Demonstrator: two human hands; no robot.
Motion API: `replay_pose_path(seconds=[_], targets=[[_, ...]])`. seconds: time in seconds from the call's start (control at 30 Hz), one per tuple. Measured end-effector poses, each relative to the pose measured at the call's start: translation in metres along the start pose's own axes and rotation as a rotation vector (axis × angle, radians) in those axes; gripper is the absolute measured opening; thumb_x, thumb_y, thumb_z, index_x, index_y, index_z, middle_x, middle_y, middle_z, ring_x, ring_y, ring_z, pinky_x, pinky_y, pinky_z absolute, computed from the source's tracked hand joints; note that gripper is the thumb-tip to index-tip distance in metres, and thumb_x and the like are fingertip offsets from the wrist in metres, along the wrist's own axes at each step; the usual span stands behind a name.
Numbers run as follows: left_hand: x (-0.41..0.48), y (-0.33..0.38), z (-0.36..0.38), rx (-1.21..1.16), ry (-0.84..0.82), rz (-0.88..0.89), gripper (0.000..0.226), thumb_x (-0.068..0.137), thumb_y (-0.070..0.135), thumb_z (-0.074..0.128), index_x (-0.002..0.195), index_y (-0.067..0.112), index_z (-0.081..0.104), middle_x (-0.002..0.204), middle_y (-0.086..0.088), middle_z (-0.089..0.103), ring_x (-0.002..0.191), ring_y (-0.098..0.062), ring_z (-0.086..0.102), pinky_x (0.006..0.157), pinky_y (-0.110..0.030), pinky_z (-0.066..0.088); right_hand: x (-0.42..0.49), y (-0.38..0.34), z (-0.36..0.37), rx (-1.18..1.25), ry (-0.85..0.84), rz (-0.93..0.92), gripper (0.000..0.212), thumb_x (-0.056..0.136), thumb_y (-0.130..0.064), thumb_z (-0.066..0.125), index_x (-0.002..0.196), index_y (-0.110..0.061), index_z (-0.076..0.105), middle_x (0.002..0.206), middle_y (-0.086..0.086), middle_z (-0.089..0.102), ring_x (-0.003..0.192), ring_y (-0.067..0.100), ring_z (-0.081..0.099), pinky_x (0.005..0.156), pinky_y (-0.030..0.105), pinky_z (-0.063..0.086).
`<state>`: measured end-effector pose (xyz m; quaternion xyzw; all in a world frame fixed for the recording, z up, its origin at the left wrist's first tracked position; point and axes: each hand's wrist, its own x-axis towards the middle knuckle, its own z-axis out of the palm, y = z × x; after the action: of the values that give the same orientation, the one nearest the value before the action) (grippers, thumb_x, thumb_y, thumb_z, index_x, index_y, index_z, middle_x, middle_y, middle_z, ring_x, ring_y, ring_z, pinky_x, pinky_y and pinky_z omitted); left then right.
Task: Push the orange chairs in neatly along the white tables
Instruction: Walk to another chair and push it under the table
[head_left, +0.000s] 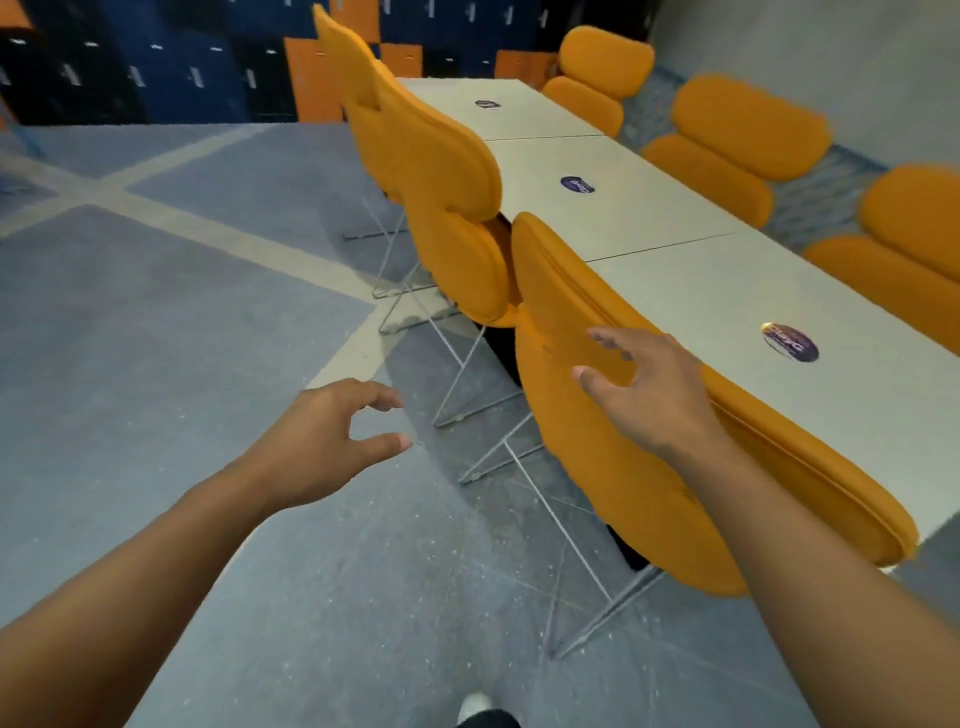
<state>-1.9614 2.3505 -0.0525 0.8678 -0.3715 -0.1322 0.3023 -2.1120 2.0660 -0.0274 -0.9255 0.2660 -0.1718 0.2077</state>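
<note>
Orange chairs (623, 415) stand tucked against joined white tables (727, 291)

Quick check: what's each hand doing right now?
Left hand: open, fingers loosely curled, holding nothing.
Right hand: open, fingers spread by the back of the nearest orange chair; contact cannot be told.
</note>
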Motion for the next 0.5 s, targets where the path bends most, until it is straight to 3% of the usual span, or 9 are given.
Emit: replay_pose_path(seconds=[0.17,0.27,0.4,0.5], targets=[[0.062,0.020,0.005,-0.003,-0.064,0.134,0.048,0.078,0.053,0.067,0.121,0.033,0.061,0.127,0.014,0.059,0.115,-0.003,0.051,0.091,-0.021,0.037,0.017,0.031,-0.030,-0.118,0.090,0.152,0.052,0.085,-0.059,0.066,0.133,-0.041,0.057,0.140,-0.004,0.058,0.130,0.024,0.048,0.107,0.054,0.036],[0.099,0.042,0.013,-0.011,-0.065,0.217,0.050,0.079,0.051,0.069,0.124,0.033,0.058,0.128,0.013,0.058,0.112,0.002,0.047,0.089,-0.020,0.036,0.028,0.060,-0.040,-0.125,-0.009,0.283,0.074,0.077,-0.074,0.065,0.142,-0.044,0.046,0.143,-0.001,0.056,0.128,0.029,0.052,0.103,0.058,0.043],[0.148,0.074,0.026,0.013,-0.088,0.336,0.054,0.081,0.047,0.070,0.130,0.030,0.055,0.134,0.010,0.054,0.118,-0.001,0.046,0.095,-0.022,0.036,0.035,0.089,-0.039,-0.133,-0.214,0.394,0.103,0.057,-0.096,0.053,0.146,-0.048,0.035,0.141,-0.002,0.056,0.119,0.028,0.058,0.090,0.047,0.052],[0.180,0.099,0.037,0.072,-0.121,0.427,0.059,0.081,0.047,0.070,0.134,0.031,0.051,0.140,0.008,0.049,0.131,-0.013,0.042,0.108,-0.042,0.036,0.039,0.098,-0.031,-0.223,-0.256,0.340,0.094,0.058,-0.097,0.045,0.138,-0.046,0.045,0.127,-0.007,0.063,0.093,0.018,0.057,0.071,0.034,0.046]])
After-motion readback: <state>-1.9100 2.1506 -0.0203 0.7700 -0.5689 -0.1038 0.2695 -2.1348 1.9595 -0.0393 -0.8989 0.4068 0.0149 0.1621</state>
